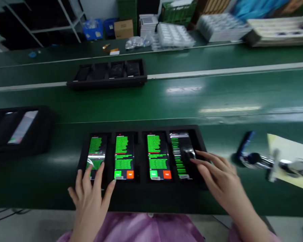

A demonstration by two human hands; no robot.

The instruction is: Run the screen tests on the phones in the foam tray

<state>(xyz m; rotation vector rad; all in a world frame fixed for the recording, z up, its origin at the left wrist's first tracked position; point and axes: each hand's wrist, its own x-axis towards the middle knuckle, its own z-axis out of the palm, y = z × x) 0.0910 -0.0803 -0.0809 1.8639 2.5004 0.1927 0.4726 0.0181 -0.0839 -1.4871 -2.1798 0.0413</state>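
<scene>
A black tray (141, 188) on the green belt in front of me holds several phones side by side, their screens lit with green text. My left hand (89, 198) is open, fingers spread, its fingertips on the lower part of the leftmost phone (96, 153). My right hand (217, 176) is open too, fingers stretched over the rightmost phone (181, 151), touching its screen. The two middle phones (123, 154) (157, 155) show green and orange buttons at the bottom.
Another black tray (12, 129) with phones lies at the left, and a third tray (107, 74) sits farther along the belt. A blurred metal tool (265, 161) and a yellow sheet (290, 151) lie at the right. Boxes, crates and stacked clear trays (173, 33) line the back.
</scene>
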